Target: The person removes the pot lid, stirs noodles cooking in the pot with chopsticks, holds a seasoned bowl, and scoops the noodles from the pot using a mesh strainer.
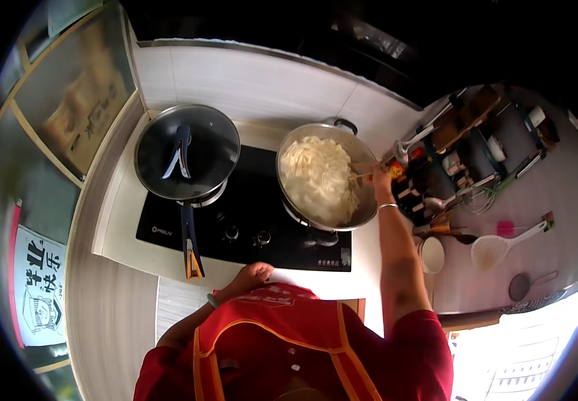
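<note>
My right hand (381, 179) is closed around thin wooden chopsticks (361, 176) at the right rim of a wide metal wok (368, 199). The tips reach into a heap of pale, wide noodles (319, 170) that fills most of the wok; wisps of steam blur its lower part. My left hand (255, 273) rests loosely curled at the counter's front edge, close to my red apron (269, 311), with nothing visible in it. A bracelet circles each wrist.
On the left burner of the black gas stove (249, 200) stands a pan with a glass lid (155, 154), its handle pointing towards me. Utensils hang on the right wall, among them a white slotted skimmer (491, 252). A white bowl (432, 255) is at the right.
</note>
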`<state>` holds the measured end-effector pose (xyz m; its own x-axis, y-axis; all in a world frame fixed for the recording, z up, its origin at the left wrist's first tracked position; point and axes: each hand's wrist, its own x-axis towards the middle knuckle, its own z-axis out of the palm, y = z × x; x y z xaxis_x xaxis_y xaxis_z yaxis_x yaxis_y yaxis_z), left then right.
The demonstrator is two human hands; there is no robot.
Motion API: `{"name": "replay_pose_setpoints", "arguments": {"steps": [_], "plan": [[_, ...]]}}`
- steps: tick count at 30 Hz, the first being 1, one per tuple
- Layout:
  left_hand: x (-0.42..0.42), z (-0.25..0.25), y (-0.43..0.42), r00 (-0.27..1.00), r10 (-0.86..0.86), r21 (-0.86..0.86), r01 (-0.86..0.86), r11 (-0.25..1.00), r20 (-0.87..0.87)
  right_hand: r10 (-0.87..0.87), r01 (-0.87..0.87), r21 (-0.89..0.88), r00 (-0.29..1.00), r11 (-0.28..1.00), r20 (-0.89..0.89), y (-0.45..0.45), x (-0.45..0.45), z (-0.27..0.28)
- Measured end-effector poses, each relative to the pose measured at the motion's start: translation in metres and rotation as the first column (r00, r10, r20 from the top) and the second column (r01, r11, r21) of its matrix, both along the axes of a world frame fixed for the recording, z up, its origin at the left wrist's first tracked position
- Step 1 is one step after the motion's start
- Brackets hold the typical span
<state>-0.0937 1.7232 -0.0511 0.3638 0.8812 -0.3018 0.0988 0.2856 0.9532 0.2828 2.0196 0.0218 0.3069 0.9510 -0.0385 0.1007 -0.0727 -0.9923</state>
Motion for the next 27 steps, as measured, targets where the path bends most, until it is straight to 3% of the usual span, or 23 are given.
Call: {"name": "replay_pose_setpoints", "arguments": {"steps": [1, 2, 3, 4, 6, 8, 10, 15, 20, 23, 27], "plan": [[-0.001, 0.000, 0.000, 1.000, 0.009, 0.017, -0.009, 1.000, -0.029, 0.013, -0.013, 0.016, 1.000, 1.000, 0.003, 0.008, -0.012, 0.001], [-0.004, 0.001, -0.001, 0.998, 0.024, 0.028, -0.022, 0.999, -0.062, 0.014, -0.014, 0.005, 0.993, 1.000, -0.117, 0.014, -0.029, -0.002], [-0.007, 0.001, -0.001, 0.999, 0.040, 0.000, -0.040, 0.999, 0.011, 0.015, -0.018, -0.014, 0.971, 1.000, -0.239, 0.020, -0.048, -0.008], [-0.009, -0.001, -0.001, 0.998, 0.058, -0.005, -0.058, 0.998, 0.006, 0.031, -0.037, -0.019, 0.970, 0.999, -0.243, 0.023, -0.067, -0.007], [-0.012, -0.005, 0.000, 0.997, 0.070, 0.042, -0.071, 0.997, 0.033, 0.094, -0.101, -0.039, 0.986, 0.994, -0.139, 0.016, -0.100, 0.007], [-0.014, 0.000, 0.002, 0.995, 0.089, 0.110, -0.084, 0.990, -0.043, 0.143, -0.153, -0.053, 0.977, 0.987, -0.159, 0.004, -0.118, 0.020], [-0.015, 0.006, 0.004, 0.996, 0.081, 0.109, -0.077, 0.991, -0.030, 0.304, -0.312, -0.109, 0.949, 0.944, -0.087, -0.010, -0.128, 0.029], [-0.008, 0.009, 0.011, 1.000, -0.007, 0.048, 0.009, 0.999, -0.023, 0.509, -0.488, -0.230, 0.860, 0.842, 0.035, -0.058, -0.127, 0.050], [-0.004, 0.011, 0.011, 0.999, -0.054, 0.010, 0.054, 0.998, 0.003, 0.534, -0.489, -0.294, 0.840, 0.821, 0.095, -0.100, -0.092, 0.066], [-0.003, 0.009, 0.011, 0.997, -0.077, 0.001, 0.077, 0.997, 0.001, 0.437, -0.363, -0.289, 0.863, 0.886, 0.255, -0.106, -0.067, 0.079], [-0.004, 0.006, 0.012, 0.993, -0.113, 0.033, 0.112, 0.993, 0.016, 0.283, -0.234, -0.188, 0.909, 0.954, 0.305, -0.101, -0.029, 0.118]]}}
